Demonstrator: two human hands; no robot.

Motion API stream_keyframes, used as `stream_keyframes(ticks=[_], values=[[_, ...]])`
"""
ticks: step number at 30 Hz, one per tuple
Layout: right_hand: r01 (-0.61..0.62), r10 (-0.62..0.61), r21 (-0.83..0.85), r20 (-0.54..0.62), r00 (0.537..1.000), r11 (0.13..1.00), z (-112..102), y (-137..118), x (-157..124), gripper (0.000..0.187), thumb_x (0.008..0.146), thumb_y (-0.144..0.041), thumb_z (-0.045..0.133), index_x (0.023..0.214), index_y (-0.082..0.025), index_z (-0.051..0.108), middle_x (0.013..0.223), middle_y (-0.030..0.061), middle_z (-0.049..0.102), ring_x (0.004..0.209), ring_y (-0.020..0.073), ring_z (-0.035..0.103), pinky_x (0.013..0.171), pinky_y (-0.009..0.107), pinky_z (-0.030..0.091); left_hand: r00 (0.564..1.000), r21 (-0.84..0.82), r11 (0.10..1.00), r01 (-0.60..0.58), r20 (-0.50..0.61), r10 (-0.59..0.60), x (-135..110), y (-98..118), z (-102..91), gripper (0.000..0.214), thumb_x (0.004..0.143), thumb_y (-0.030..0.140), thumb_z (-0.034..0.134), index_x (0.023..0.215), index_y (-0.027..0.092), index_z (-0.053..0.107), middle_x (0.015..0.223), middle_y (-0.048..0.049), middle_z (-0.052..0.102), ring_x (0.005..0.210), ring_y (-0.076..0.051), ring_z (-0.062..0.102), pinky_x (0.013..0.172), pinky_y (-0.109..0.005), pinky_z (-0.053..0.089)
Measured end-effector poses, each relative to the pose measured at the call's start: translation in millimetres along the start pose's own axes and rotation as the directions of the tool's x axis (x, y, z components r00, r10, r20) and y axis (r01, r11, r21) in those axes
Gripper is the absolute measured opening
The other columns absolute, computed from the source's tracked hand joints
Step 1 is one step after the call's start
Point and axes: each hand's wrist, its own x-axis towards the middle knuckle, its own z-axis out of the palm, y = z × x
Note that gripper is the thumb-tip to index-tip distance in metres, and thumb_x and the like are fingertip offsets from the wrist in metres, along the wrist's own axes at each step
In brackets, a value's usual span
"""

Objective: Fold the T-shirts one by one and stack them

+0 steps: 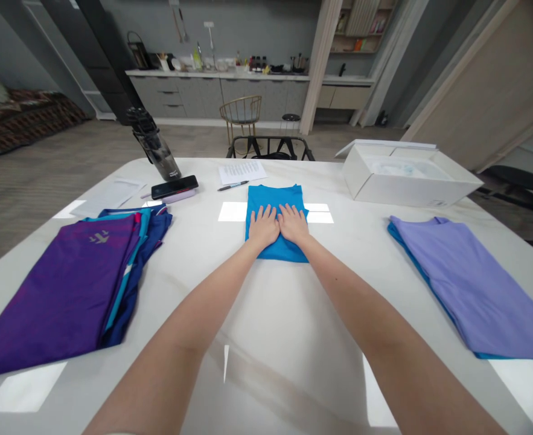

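While I watch through the head camera, the left hand (263, 225) and the right hand (293, 224) lie side by side on a folded blue T-shirt (284, 251), palms down and fingers lightly spread, pressing rather than pinching. The shirt sits midway along the far half of the white stone-topped table (266, 320), square to the far edge. From here, the main risk is friction: the top looks smooth, so a sideways drag under those palms could skew the shirt or rumple its folds. Just beyond it lie a pen (232, 186) and a sheet of paper (242, 172), which a shifted shirt could catch. Toward the far left corner, a dark water bottle (156, 148) stands beside a phone (174, 187), and a careless reach could knock the bottle over. A purple-and-blue stack of shirts (58, 296) runs close to the left edge, and a lavender shirt (469, 284) lies close to the right edge. Either could slide off if brushed. A white box (406, 175) sits at the far right corner.
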Motion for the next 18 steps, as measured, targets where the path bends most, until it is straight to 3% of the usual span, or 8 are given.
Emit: stream_keyframes(ticks=[3,7,10,13,15,18], values=[[-0.026,0.025,-0.006,-0.007,1.000,1.000,2,-2,-15,0.060,0.108,-0.041,0.020,0.163,-0.020,0.034,0.169,0.0094,0.030,0.155,0.0312,0.025,0.124,0.055,0.015,0.999,0.008,1.000,-0.007,-0.034,0.007,-10,-3,1.5,0.057,0.104,0.035,0.030,0.157,0.022,0.044,0.168,-0.0085,0.034,0.157,-0.033,0.024,0.127,-0.058,0.012],[0.035,-0.037,-0.035,-0.068,0.997,0.999,-5,-3,-34,0.059,0.108,-0.042,0.024,0.160,-0.019,0.039,0.167,0.0116,0.035,0.153,0.0306,0.028,0.123,0.054,0.016,0.993,-0.010,0.996,-0.085,-0.088,0.084,-20,-11,0.5,0.054,0.104,0.036,0.033,0.153,0.021,0.049,0.164,-0.0104,0.040,0.154,-0.030,0.030,0.128,-0.052,0.016],[0.111,-0.123,-0.092,-0.141,0.982,0.990,-11,-6,-49,0.051,0.108,-0.036,0.028,0.149,-0.019,0.053,0.155,0.0154,0.049,0.141,0.0316,0.041,0.117,0.051,0.027,0.977,-0.038,0.982,-0.187,-0.116,0.181,-28,-15,-1.8,0.049,0.104,0.030,0.033,0.145,0.016,0.056,0.152,-0.0164,0.052,0.144,-0.029,0.043,0.123,-0.048,0.028],[0.118,-0.135,-0.117,-0.147,0.980,0.986,-12,-8,-60,0.046,0.107,-0.035,0.029,0.136,-0.021,0.063,0.136,0.0163,0.061,0.123,0.0320,0.052,0.105,0.047,0.037,0.969,-0.038,0.971,-0.235,-0.092,0.231,-35,-16,-2.5,0.045,0.103,0.024,0.032,0.133,0.015,0.065,0.135,-0.0168,0.062,0.131,-0.028,0.053,0.116,-0.043,0.038],[0.099,-0.113,-0.096,-0.153,0.982,0.990,-11,-8,-66,0.046,0.107,-0.036,0.031,0.137,-0.022,0.062,0.133,0.0155,0.062,0.121,0.0315,0.053,0.103,0.045,0.038,0.971,-0.028,0.973,-0.228,-0.083,0.225,-40,-14,-1.3,0.046,0.104,0.024,0.031,0.131,0.015,0.067,0.136,-0.0160,0.063,0.131,-0.027,0.054,0.117,-0.042,0.037],[0.105,-0.113,-0.055,-0.163,0.980,0.993,-6,-7,-74,0.050,0.107,-0.038,0.031,0.145,-0.019,0.058,0.141,0.0154,0.059,0.129,0.0306,0.050,0.110,0.043,0.035,0.980,-0.016,0.984,-0.179,-0.087,0.177,-52,-11,1.3,0.049,0.104,0.029,0.032,0.142,0.017,0.060,0.152,-0.0136,0.054,0.144,-0.028,0.044,0.124,-0.046,0.026]])
